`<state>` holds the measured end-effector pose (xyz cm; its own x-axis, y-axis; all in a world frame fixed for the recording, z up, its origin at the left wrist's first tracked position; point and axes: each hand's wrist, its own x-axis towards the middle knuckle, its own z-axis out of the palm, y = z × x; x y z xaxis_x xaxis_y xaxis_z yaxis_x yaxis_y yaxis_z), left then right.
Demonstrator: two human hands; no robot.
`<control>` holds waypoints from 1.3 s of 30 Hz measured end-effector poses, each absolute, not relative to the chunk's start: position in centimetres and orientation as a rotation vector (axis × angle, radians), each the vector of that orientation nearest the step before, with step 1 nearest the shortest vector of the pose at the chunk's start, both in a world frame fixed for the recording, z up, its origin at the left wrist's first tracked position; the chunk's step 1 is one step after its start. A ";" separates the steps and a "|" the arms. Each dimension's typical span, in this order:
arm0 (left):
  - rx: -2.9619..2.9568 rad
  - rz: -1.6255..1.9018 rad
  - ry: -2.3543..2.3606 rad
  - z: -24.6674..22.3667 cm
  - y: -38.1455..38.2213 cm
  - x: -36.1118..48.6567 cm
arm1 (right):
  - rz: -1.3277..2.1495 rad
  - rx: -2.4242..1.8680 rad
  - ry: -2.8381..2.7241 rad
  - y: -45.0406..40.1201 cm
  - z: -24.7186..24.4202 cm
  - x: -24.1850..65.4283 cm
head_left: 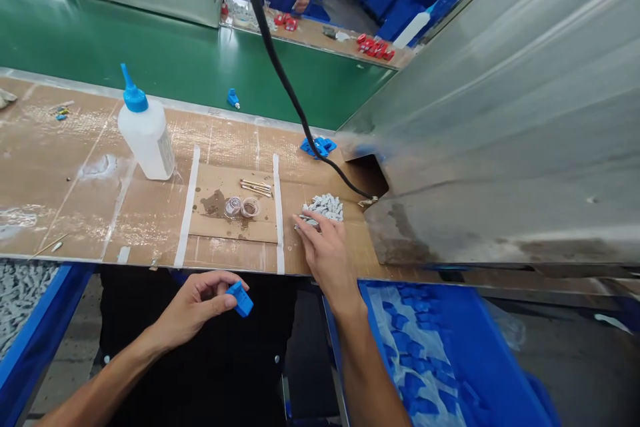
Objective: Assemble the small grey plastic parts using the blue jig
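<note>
The left hand (197,307) pinches a blue plastic part (241,299) between thumb and fingertips, holding it clear of the bench, at the near edge, where the part stays exposed to view. The right hand (325,257) is spread, with its fingertips (306,221) pressed against the edge of a pile of small grey plastic parts (323,208); no single part appears pinched. The pile lies loose on the wooden bench top (85,200), within short reach of the right hand. 2 strips of white tape (189,207) flank a cardboard sheet (233,210), apparently to mark or secure its position. On the sheet lie 2 small coils (241,207) and a few thin sticks (256,187). A white squeeze bottle (146,140) with a blue nozzle stands upright to the left, clear of the working area. A blue tray (450,327) sits below the bench on the right, close to the right arm, which suggests convenient access. A black cable (295,103) crosses the bench beyond the pile.
</note>
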<state>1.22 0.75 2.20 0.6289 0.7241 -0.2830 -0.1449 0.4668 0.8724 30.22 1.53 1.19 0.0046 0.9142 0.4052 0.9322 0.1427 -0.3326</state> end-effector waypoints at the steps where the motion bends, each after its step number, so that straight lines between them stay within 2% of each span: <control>1: 0.945 0.604 0.711 2.3 0.8 1.2 | -0.065 -1.760 -1.937 2.0 0.7 30.6; 8: 0.910 0.649 0.700 2.0 0.9 0.9 | -0.088 -1.649 -1.814 2.7 0.4 31.1; 13: 0.930 0.724 0.648 1.9 0.9 0.8 | 0.270 -1.640 -1.199 1.9 2.7 28.7; 16: 0.959 0.714 0.630 2.6 0.9 0.9 | 0.423 -1.561 -1.101 1.7 3.8 26.7; 22: 1.238 0.691 0.805 3.3 0.9 0.5 | 0.471 -1.479 -1.114 1.8 4.6 24.1; 26: 0.950 0.628 0.614 2.5 0.6 0.2 | 0.468 -1.467 -1.115 2.6 4.4 23.3; 30: 0.756 0.734 0.462 1.7 0.6 0.4 | 0.416 -1.407 -1.264 3.9 4.2 22.6; 39: 0.818 0.793 0.690 1.4 1.3 0.1 | 0.258 -1.308 -1.641 6.7 4.9 21.1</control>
